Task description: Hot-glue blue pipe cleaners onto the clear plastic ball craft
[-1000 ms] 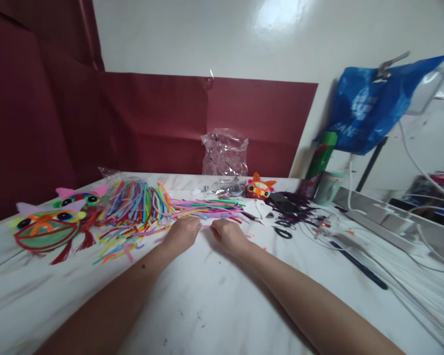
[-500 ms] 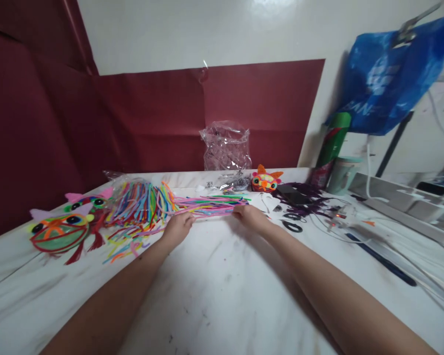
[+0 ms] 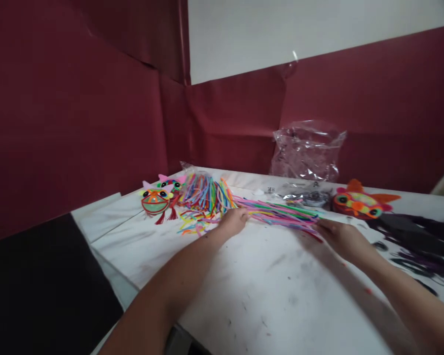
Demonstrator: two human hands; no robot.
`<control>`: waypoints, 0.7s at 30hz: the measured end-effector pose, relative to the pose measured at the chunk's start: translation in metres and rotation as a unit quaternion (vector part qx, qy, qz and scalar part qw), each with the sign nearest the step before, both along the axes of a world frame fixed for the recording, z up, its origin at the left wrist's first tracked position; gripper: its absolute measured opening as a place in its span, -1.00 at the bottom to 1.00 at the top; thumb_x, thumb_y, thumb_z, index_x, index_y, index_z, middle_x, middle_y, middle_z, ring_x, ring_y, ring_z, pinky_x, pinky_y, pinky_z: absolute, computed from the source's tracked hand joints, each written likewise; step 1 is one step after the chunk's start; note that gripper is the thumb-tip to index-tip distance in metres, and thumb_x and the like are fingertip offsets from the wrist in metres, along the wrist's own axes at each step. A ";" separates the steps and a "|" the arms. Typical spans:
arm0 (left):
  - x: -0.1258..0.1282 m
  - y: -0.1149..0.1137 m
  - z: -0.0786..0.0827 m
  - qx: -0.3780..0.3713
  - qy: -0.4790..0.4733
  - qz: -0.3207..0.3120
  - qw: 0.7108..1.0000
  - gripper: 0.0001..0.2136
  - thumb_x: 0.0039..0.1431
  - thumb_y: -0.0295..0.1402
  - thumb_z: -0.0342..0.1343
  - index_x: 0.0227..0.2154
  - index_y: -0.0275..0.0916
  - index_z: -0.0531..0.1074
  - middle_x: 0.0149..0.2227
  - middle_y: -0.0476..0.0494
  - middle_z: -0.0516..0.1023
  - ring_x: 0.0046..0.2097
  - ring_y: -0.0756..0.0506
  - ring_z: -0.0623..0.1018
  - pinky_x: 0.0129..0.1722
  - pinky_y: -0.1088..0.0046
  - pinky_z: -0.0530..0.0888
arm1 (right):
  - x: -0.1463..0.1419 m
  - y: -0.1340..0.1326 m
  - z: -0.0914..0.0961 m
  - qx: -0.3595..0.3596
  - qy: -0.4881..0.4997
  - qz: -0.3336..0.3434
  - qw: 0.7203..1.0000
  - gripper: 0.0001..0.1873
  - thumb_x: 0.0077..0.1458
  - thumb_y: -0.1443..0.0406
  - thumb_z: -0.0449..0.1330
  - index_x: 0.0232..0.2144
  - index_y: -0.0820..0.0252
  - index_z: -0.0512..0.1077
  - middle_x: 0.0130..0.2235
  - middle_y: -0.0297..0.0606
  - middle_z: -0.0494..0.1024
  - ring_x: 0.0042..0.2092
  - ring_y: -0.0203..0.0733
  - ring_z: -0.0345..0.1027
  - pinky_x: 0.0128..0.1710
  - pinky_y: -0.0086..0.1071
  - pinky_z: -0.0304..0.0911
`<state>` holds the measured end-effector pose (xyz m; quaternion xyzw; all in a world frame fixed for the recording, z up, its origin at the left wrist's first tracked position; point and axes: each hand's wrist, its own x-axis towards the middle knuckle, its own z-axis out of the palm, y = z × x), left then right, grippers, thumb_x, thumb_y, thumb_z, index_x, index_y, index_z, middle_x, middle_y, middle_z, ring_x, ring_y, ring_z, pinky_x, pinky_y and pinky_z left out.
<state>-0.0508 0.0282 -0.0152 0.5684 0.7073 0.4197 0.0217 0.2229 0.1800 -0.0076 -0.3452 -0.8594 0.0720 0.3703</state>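
A spread of coloured pipe cleaners [image 3: 274, 212] lies across the white table [image 3: 266, 291]. My left hand [image 3: 234, 222] rests closed at the left end of the straight bundle, fingers curled on the strands. My right hand [image 3: 340, 235] lies at the bundle's right end, fingers pressed on the tips. A looped heap of pipe cleaners [image 3: 203, 195] sits just left of my left hand.
Two pipe-cleaner animal faces [image 3: 156, 199] lie at the far left, a third [image 3: 358, 203] at the right. A crumpled clear plastic bag [image 3: 306, 150] stands against the dark red backdrop. Dark purple strands [image 3: 418, 234] lie at the right. The table's edge drops off at the left.
My hands have slid apart along the bundle, the right one going further right. The camera has swung left, so the blue bag and cables are out of view.
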 end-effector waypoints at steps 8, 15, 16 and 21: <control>-0.026 -0.002 0.002 -0.013 -0.101 -0.010 0.995 -0.77 0.23 -0.26 0.08 -0.44 -0.33 0.40 -0.48 0.02 0.44 -0.46 0.04 0.43 -0.41 0.47 0.42 | 0.017 0.002 0.003 -0.172 0.014 0.063 0.983 -0.64 -0.22 0.04 0.22 -0.82 0.05 0.28 -0.73 -0.23 0.31 -0.64 -0.23 0.12 -0.52 -0.23 0.04; -0.037 0.004 0.008 0.015 -0.233 -0.028 0.972 -0.81 -0.04 -0.31 0.18 -0.62 -0.30 0.36 -0.73 0.14 0.23 -0.67 0.10 0.19 -0.64 0.56 0.12 | 0.019 0.001 0.003 -0.209 0.086 0.032 0.974 -0.49 -0.16 -0.15 0.13 -0.71 0.14 0.30 -0.71 -0.39 0.28 -0.61 -0.31 0.08 -0.56 -0.37 0.02; -0.038 0.004 0.010 0.015 -0.248 -0.033 0.968 -0.81 -0.07 -0.30 0.18 -0.62 -0.28 0.35 -0.73 0.15 0.22 -0.68 0.10 0.17 -0.64 0.57 0.11 | 0.020 0.002 0.002 -0.218 0.099 0.035 0.970 -0.48 -0.13 -0.16 0.12 -0.71 0.14 0.27 -0.72 -0.42 0.26 -0.62 -0.33 0.06 -0.57 -0.38 0.02; -0.042 -0.005 0.020 -0.027 -0.284 -0.092 0.954 -0.78 -0.16 -0.27 0.21 -0.65 -0.28 0.32 -0.72 0.11 0.24 -0.65 0.10 0.22 -0.62 0.58 0.17 | 0.025 0.002 0.004 -0.262 0.137 0.090 0.951 -0.45 -0.07 -0.17 0.12 -0.69 0.15 0.23 -0.70 -0.44 0.25 -0.62 -0.37 0.04 -0.56 -0.41 0.01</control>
